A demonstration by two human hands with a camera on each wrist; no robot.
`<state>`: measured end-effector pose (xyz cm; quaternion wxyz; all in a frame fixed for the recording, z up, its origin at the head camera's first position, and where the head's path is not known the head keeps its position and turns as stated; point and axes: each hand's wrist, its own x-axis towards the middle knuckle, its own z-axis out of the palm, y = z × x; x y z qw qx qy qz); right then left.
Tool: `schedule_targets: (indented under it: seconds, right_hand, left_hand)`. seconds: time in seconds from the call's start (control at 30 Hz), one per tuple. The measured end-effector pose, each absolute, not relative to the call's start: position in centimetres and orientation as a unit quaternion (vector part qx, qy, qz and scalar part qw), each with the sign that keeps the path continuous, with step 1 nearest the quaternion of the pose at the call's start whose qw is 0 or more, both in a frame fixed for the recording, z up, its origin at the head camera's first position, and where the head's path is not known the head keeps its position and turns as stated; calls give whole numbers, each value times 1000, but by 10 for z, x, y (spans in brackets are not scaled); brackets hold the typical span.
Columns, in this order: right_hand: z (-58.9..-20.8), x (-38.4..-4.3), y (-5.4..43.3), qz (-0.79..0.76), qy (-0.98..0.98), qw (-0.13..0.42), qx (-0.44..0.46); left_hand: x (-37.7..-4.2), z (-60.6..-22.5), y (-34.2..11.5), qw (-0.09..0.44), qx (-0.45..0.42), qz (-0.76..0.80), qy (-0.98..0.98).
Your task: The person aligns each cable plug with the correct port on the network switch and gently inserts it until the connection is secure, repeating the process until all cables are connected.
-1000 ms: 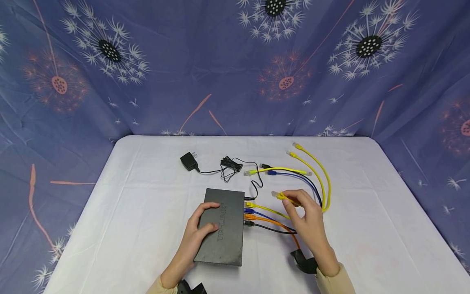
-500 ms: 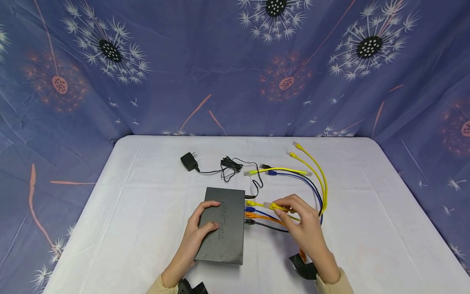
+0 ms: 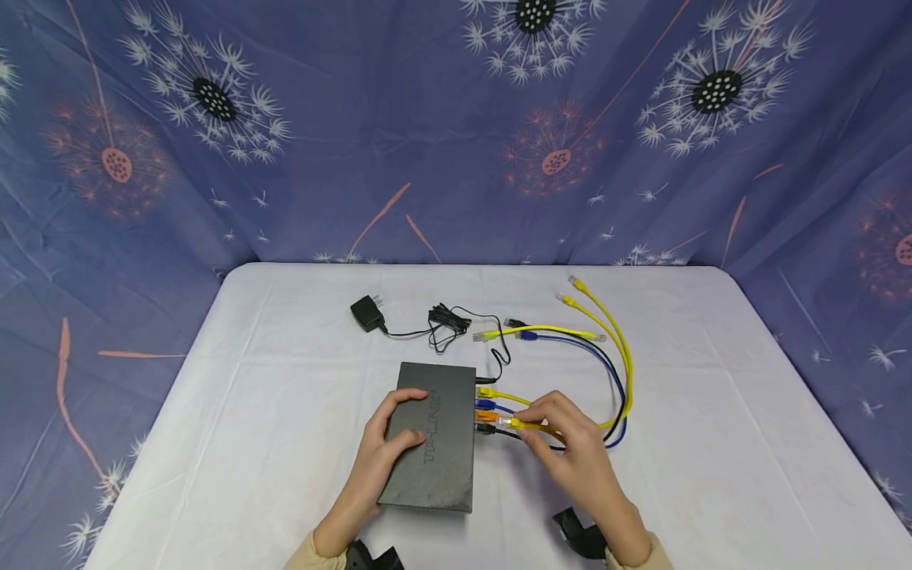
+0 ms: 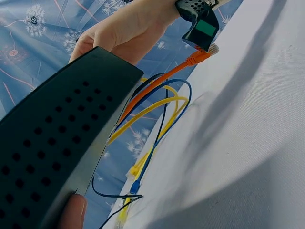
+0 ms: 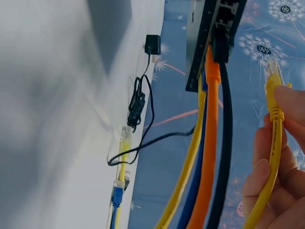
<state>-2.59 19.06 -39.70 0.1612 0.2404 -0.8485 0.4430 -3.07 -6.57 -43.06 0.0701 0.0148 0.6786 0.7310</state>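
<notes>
My left hand (image 3: 388, 447) grips the left side of a black TP-LINK network switch (image 3: 449, 467), thumb and a finger on its top. In the left wrist view the vented wall of the switch (image 4: 62, 129) is raised from the table. My right hand (image 3: 577, 443) pinches the plug of a yellow network cable (image 5: 272, 93), its clear tip apart from the switch. Plugged into the switch's right side are a yellow cable (image 3: 488, 393), a blue cable (image 3: 486, 404), an orange cable (image 3: 487, 416) and a black cable (image 3: 485, 429). Unfilled ports (image 5: 228, 12) show beyond the black plug.
A black power adapter (image 3: 367, 313) lies at the back, its bundled cord (image 3: 447, 318) running to the switch. Behind my right hand lie a short yellow cable (image 3: 545, 327), a blue cable end (image 3: 527, 336) and loose yellow plugs (image 3: 579, 283). The orange cable's free plug (image 4: 199, 57) hangs near my right wrist.
My right hand has moved left and nearer to me with the yellow plug, from beyond the plugged cables to beside the orange and black plugs. The left hand keeps its grip.
</notes>
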Motion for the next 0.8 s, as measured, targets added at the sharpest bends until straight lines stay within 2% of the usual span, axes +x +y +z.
schedule_targets:
  seconds: [0.2,0.37,0.8]
  right_hand:
    - [-400,-23,185,428,-846,187,258]
    - [-402,-21,183,433,-848,170,253]
    - [-408,-19,176,434,-841,185,263]
  left_hand:
    - [-31,-430,-65,68,15,732,678]
    - [-30,-429,-65,66,15,725,686]
    - [-30,-427,-64,65,14,735,674]
